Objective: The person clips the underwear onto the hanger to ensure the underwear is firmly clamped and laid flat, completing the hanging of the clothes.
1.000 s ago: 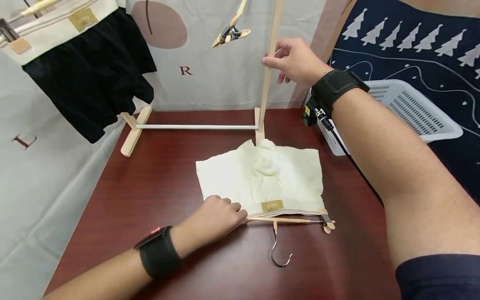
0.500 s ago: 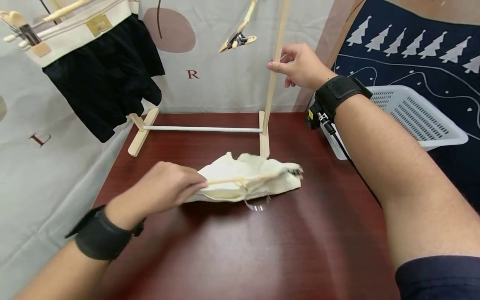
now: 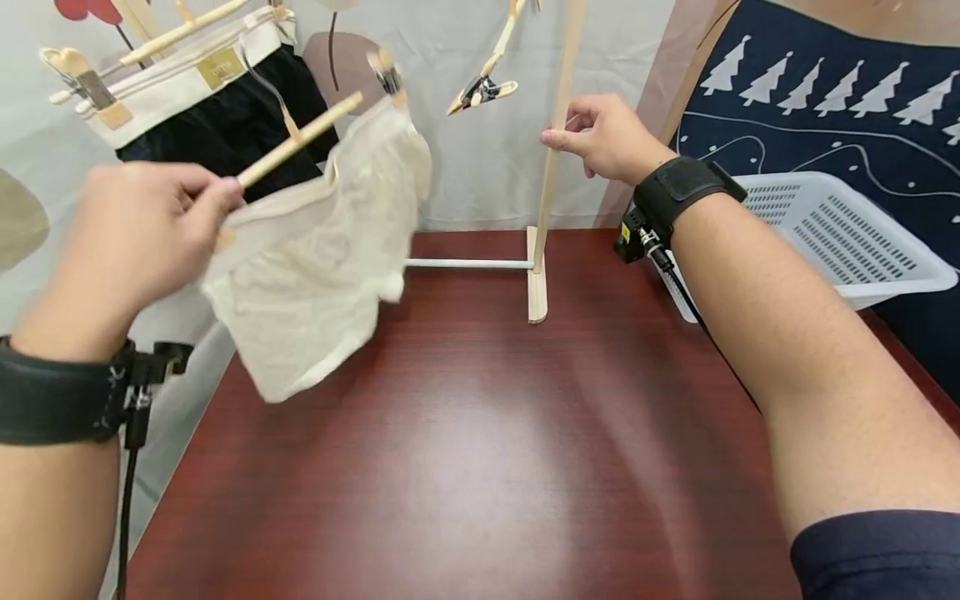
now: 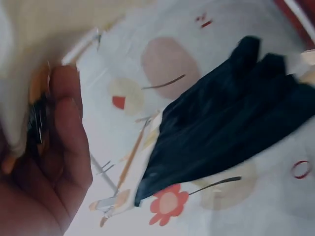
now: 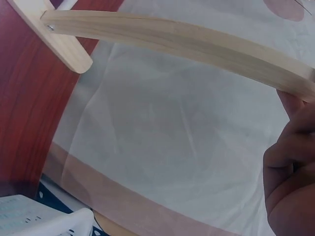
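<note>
My left hand (image 3: pixel 142 233) grips the left end of a wooden clip hanger (image 3: pixel 300 143), raised above the table's left side. Cream shorts (image 3: pixel 322 258) hang from it, clipped at the waistband, and the hanger's metal hook points up. In the left wrist view, curled fingers close around a clip (image 4: pixel 38 115). At the right, my right hand (image 3: pixel 611 137) pinches the upright post (image 3: pixel 555 175) of a wooden drying rack between thumb and fingers. Black shorts (image 3: pixel 307 92) with a white waistband hang on another clip hanger at the rack's left, partly hidden behind the cream pair.
An unloaded hanger's clip (image 3: pixel 480 93) dangles near the post. The rack's white lower bar (image 3: pixel 472 263) runs above the dark red table (image 3: pixel 480 433). A white plastic basket (image 3: pixel 900 283) stands at the right, partly behind my right forearm.
My left hand has lifted the clip hanger with the cream shorts off the table, up and to the left, so they hang down. My right hand stays on the post.
</note>
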Available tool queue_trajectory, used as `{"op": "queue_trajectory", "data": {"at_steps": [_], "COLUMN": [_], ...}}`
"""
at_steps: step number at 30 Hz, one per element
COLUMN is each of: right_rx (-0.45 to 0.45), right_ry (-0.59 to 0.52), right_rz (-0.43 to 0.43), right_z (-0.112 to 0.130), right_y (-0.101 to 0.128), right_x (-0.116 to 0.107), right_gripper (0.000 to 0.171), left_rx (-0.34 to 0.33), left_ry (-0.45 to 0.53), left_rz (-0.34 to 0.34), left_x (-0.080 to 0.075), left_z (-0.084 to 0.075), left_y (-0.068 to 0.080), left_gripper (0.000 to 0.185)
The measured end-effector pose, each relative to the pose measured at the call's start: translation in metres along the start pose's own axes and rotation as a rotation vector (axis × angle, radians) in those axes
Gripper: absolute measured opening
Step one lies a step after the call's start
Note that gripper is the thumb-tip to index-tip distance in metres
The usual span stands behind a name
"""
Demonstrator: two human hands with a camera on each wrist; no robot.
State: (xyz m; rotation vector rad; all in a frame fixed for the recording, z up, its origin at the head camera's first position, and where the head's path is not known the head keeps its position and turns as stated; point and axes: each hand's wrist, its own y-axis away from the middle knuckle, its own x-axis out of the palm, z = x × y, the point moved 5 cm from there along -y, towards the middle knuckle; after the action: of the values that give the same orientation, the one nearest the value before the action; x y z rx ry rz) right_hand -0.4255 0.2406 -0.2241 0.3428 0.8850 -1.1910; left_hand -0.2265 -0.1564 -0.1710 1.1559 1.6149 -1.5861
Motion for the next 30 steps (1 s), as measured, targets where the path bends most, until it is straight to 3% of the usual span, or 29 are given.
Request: {"op": "queue_trajectory", "data": {"at_steps": [7, 11, 15, 18, 23, 27, 30], "right_rx": [-0.004, 0.002, 0.001, -0.001, -0.005, -0.011, -0.012], "right_ry": [0.044, 0.030, 0.033, 0.029, 0.018, 0.012, 0.007], "right_rz": [-0.025, -0.027, -0.027, -0.028, -0.031, -0.035, -0.041], "right_z": [-0.008, -0.011, -0.011, -0.010, -0.009, -0.006, -0.005], "right_y": [0.004, 0.004, 0.004, 0.004, 0.004, 0.003, 0.001], "right_x": [-0.001, 0.003, 0.005, 0.005, 0.006, 0.004, 0.002], "right_gripper": [0.037, 0.039, 0.039, 0.039, 0.039, 0.037, 0.036], "left_rx": [-0.190, -0.272, -0.312, -0.339, -0.372, -0.372, -0.368], "left_ry": [0.055, 0.069, 0.089, 0.036, -0.032, -0.027, -0.070], "left_rz": [-0.100, -0.128, -0.119, -0.042, 0.056, 0.033, -0.047], "left_x": [-0.023, -0.030, -0.030, -0.026, -0.014, -0.012, -0.018], "left_z": [0.003, 0.003, 0.005, 0.009, 0.016, 0.021, 0.019], "left_y": [-0.056, -0.074, -0.087, -0.095, -0.095, -0.091, -0.090], "left_gripper": [0.049, 0.050, 0.050, 0.052, 0.057, 0.057, 0.056]}}
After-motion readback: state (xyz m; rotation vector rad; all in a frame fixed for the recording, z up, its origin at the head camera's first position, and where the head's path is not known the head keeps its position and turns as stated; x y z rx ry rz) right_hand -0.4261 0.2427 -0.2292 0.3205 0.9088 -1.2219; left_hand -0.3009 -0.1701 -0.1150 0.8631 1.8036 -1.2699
